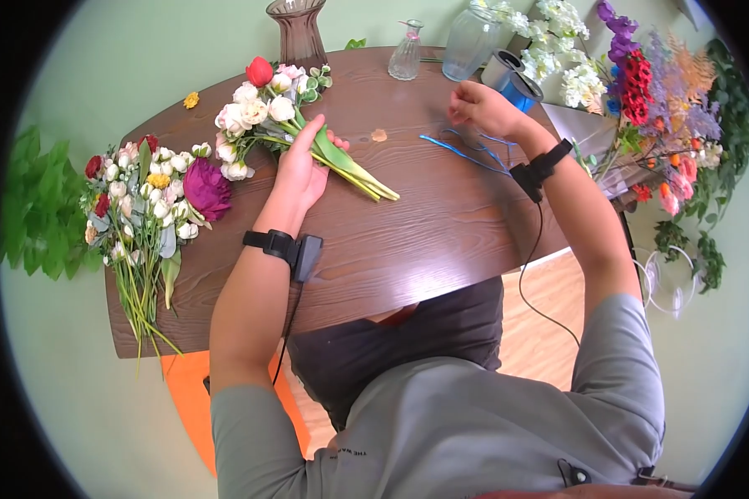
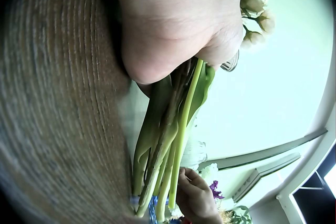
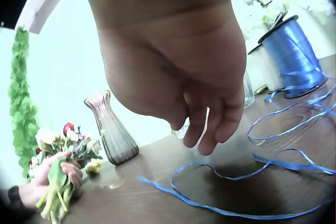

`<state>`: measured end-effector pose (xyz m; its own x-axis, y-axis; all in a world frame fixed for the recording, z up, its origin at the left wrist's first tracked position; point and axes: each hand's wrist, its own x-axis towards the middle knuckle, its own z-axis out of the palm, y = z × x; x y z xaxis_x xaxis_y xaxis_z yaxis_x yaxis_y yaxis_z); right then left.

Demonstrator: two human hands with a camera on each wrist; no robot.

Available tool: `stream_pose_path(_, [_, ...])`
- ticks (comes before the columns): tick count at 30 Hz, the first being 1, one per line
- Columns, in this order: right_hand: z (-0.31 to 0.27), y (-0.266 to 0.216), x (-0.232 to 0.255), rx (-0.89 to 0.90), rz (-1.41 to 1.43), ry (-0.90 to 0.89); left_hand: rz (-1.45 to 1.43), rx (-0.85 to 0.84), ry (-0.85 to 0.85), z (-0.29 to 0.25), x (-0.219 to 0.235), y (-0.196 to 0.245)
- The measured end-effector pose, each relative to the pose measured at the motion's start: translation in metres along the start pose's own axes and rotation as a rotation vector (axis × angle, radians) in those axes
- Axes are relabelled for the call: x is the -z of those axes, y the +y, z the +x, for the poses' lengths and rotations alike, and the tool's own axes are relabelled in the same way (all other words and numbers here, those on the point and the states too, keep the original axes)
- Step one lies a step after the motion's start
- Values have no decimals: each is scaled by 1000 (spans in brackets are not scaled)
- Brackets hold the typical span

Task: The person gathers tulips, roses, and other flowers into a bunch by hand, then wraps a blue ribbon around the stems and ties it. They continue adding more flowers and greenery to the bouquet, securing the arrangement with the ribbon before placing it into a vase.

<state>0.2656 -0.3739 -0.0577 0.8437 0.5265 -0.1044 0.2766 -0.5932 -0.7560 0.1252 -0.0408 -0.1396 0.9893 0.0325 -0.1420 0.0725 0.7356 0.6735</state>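
Observation:
In the head view, my left hand grips a bouquet of white roses and a red tulip by its stems. The stem ends point toward the middle of the table. In the left wrist view the green stems run out below the palm. My right hand is raised above a loose blue ribbon that lies in curls on the table. Its fingers hang loosely bent in the right wrist view, with nothing between them and the ribbon beneath.
A blue ribbon spool stands at the back right, near a clear vase and a small glass bottle. A tinted vase is at the back. More cut flowers lie at the left; colourful flowers crowd the right.

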Motion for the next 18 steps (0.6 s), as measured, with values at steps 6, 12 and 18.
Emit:
stream_pose_path(6, [2,5,-3,50,-542,29,10,8,27,-2,-4,1])
stream_pose_path(12, [2,9,-8,-17,-579,-59,5,6,21,-2,-4,1])
stream_pose_path(18, [5,15,-12,7,-624,-135,8,1,11,-1,-2,1])
